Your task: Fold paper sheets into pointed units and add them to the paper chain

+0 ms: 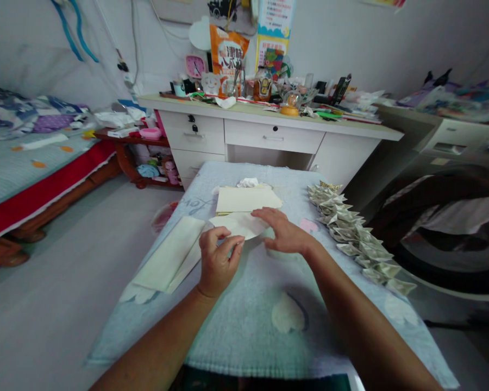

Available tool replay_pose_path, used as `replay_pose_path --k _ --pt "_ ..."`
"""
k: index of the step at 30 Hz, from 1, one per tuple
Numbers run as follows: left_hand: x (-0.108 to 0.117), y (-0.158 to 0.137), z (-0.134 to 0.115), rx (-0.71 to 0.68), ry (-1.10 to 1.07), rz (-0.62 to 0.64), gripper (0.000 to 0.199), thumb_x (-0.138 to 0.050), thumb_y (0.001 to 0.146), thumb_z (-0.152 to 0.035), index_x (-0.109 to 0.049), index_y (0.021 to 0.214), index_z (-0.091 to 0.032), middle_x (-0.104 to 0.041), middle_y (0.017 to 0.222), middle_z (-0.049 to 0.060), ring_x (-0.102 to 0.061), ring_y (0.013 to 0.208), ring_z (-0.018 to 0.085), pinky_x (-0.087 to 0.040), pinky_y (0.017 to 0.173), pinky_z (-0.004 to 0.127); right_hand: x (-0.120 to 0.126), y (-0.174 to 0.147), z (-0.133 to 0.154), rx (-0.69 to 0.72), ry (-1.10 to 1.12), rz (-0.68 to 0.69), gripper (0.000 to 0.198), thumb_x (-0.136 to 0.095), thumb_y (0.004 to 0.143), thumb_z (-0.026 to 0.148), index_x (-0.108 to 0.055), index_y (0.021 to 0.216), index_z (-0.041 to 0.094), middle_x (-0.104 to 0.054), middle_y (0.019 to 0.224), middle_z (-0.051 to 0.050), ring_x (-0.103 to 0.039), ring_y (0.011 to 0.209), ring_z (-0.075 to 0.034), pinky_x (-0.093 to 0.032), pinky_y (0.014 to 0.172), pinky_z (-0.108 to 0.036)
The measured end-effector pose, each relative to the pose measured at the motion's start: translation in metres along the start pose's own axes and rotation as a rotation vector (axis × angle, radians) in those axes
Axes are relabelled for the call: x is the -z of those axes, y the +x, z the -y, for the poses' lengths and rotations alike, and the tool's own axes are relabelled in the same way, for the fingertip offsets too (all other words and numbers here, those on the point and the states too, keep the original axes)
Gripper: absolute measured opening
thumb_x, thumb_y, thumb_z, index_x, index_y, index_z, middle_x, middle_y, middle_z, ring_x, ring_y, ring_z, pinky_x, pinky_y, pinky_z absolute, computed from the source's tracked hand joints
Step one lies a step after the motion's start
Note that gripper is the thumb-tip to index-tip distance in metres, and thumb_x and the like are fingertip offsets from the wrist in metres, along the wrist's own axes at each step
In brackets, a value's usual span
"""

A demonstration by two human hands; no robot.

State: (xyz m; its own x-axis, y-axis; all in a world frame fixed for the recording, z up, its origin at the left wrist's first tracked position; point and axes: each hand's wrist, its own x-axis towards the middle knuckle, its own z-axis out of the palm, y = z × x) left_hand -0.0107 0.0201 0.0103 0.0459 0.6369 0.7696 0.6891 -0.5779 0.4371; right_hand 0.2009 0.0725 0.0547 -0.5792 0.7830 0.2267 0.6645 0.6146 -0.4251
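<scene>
A pale sheet of paper [243, 221] is lifted, slightly bowed, above the cloth-covered table. My left hand [220, 259] pinches its near left edge, thumb and forefinger together. My right hand [287, 233] is at the sheet's right end, fingers stretched out and apart, the fingertips resting on or just over the paper. Right behind it lies a stack of cream paper [246, 200] with a crumpled white piece [248, 183] at its back. Left of my left hand, longer pale paper sheets [169, 255] lie overlapping and slanted.
Several folded paper shapes [350, 233] stand in a long row along the table's right side. The blue cloth [244, 326] covers the table. Beyond it is a white desk [273, 136] crowded with items. A washing machine [448, 146] stands right, a bed [36, 163] left.
</scene>
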Motion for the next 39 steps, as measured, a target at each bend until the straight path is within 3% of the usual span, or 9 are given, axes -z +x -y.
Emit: replay_pose_path --k 2,7,11,14,18,22,27,31,39 --pt "0.001 -0.002 -0.004 -0.084 -0.011 0.015 0.011 -0.064 0.081 -0.020 -0.070 0.089 -0.024 -0.054 0.097 0.006 -0.051 0.095 0.021 -0.042 0.089 0.039 -0.009 -0.013 0.011 0.013 -0.073 -0.053 0.068 -0.062 0.071 0.017 -0.047 0.137 0.021 -0.047 0.142 -0.010 -0.034 0.135 -0.030 -0.025 0.109 -0.051" --pt "0.004 -0.008 -0.012 -0.217 -0.113 0.022 0.031 -0.067 0.077 -0.020 -0.062 0.107 -0.026 -0.055 0.105 0.006 -0.051 0.100 0.022 -0.039 0.094 0.040 -0.024 -0.032 0.014 -0.025 -0.100 -0.191 0.038 -0.051 0.075 0.004 -0.070 0.104 0.021 -0.066 0.117 -0.009 -0.054 0.115 -0.023 -0.037 0.103 -0.041" --pt "0.004 -0.007 -0.011 -0.032 -0.222 -0.044 0.063 -0.063 0.078 -0.034 -0.039 0.134 -0.020 -0.043 0.126 0.013 -0.043 0.118 0.029 -0.036 0.102 0.045 -0.011 -0.053 0.009 -0.119 0.125 -0.344 0.027 -0.051 0.082 0.012 -0.070 0.100 0.020 -0.070 0.104 -0.008 -0.062 0.100 -0.021 -0.046 0.091 -0.036" --pt "0.001 -0.003 -0.008 0.141 -0.385 0.054 0.071 -0.059 0.080 -0.039 -0.028 0.141 -0.019 -0.037 0.136 0.015 -0.038 0.126 0.030 -0.033 0.105 0.046 -0.002 -0.066 0.009 -0.261 0.454 -0.471 0.019 -0.055 0.088 0.029 -0.072 0.092 0.021 -0.072 0.089 -0.004 -0.065 0.084 -0.021 -0.049 0.082 -0.034" --pt "-0.005 0.001 -0.005 0.342 -0.619 0.320 0.057 -0.057 0.084 -0.041 -0.043 0.135 -0.022 -0.044 0.139 0.012 -0.039 0.130 0.028 -0.032 0.106 0.042 -0.005 -0.070 0.011 -0.431 0.957 -0.475 0.028 -0.066 0.080 0.044 -0.073 0.093 0.020 -0.073 0.085 -0.003 -0.065 0.075 -0.020 -0.050 0.076 -0.034" --pt "-0.010 0.000 -0.004 0.507 -0.798 0.414 0.055 -0.065 0.079 -0.040 -0.051 0.130 -0.024 -0.047 0.140 0.010 -0.039 0.131 0.029 -0.033 0.105 0.041 -0.016 -0.067 0.014 -0.486 1.232 -0.393 0.032 -0.074 0.072 0.042 -0.072 0.095 0.020 -0.074 0.090 -0.004 -0.066 0.074 -0.019 -0.050 0.076 -0.033" --pt "-0.018 -0.001 -0.005 0.729 -1.029 0.474 0.058 -0.071 0.075 -0.038 -0.053 0.128 -0.023 -0.055 0.132 0.011 -0.047 0.126 0.027 -0.039 0.101 0.040 -0.023 -0.066 0.017 -0.501 1.352 -0.358 0.036 -0.077 0.068 0.040 -0.072 0.097 0.020 -0.074 0.091 -0.004 -0.063 0.067 -0.016 -0.050 0.069 -0.030" --pt "-0.019 0.003 -0.009 0.774 -1.144 0.513 0.053 -0.073 0.073 -0.036 -0.057 0.122 -0.019 -0.066 0.111 0.011 -0.061 0.106 0.024 -0.046 0.092 0.036 -0.026 -0.067 0.016 -0.465 1.394 -0.320 0.034 -0.076 0.070 0.039 -0.072 0.098 0.020 -0.074 0.091 -0.003 -0.065 0.071 -0.017 -0.050 0.071 -0.029" --pt "-0.017 0.003 -0.011 0.895 -1.116 0.488 0.034 -0.073 0.072 -0.036 -0.065 0.097 -0.014 -0.074 0.086 0.006 -0.069 0.073 0.020 -0.053 0.069 0.032 -0.035 -0.070 0.011 -0.471 1.304 -0.333 0.036 -0.073 0.074 0.041 -0.068 0.102 0.018 -0.074 0.091 -0.005 -0.068 0.074 -0.020 -0.054 0.074 -0.035"
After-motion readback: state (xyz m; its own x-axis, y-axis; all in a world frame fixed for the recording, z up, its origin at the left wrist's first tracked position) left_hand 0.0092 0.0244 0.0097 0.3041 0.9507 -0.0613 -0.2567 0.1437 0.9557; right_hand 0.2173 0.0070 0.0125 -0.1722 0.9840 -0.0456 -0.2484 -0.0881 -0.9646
